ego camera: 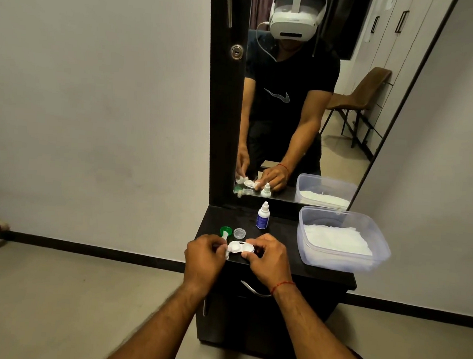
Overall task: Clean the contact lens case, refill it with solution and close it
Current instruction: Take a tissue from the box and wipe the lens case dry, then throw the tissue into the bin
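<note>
A white contact lens case point(240, 247) with two open wells is held over the front of the black dresser top point(282, 234). My right hand point(267, 259) grips the case's right end. My left hand point(205, 257) pinches a bit of white tissue point(227, 253) against the case's left end. Just behind them on the top lie a green cap point(225, 230) and a clear cap point(239, 232), both loose. A small white solution bottle point(263, 216) with a blue label stands upright farther back, its cap on.
A clear plastic tub point(341, 240) holding white tissues sits on the right of the dresser top. A tall mirror point(306, 100) rises at the back. A drawer handle point(253, 289) curves out below the front edge. Grey wall lies to the left.
</note>
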